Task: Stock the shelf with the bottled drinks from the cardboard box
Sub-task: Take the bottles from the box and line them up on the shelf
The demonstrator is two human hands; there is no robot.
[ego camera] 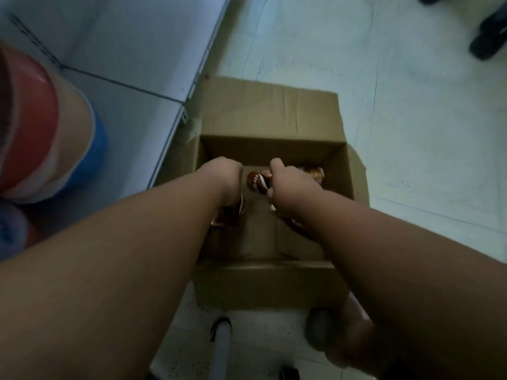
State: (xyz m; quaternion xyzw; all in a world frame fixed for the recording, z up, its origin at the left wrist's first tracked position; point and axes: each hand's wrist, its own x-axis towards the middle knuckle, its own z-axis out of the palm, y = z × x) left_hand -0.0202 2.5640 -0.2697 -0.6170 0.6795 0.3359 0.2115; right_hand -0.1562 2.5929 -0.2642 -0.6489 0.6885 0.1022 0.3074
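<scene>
Both arms down inside the open cardboard box [270,116], which sits on the pale floor [411,91] just beside the white shelf [123,86] on my left.

Right hand [290,182]: fingers [275,163] wrapped around a brown bottle [256,182] with a white label stripe. It lies tilted, its round end pointing left toward my other hand. Grip is closed on it; part of the bottle sticks out left of my knuckles, the rest is hidden under the hand.

Left hand [223,174]: curled down into the box, back of the hand facing the camera. Fingers are out of view below the knuckles, so I can't tell if they're closed on anything. A second brown bottle [233,212] shows just below and under that wrist, near the box's left wall. Contact not visible.

Third bottle [315,172]: brown, lighter band on it, in the far right corner of the box, just past my right hand. Not touched as far as I can see.

Box flaps are folded out: far flap lying flat on the floor, near flap [263,283] toward me, right flap angled outward.

On the shelf at far left, large blurred containers [46,133] in red, cream and blue, very close to the lens. Dark shoes [488,37] on the floor at top right, well apart from the box.
</scene>
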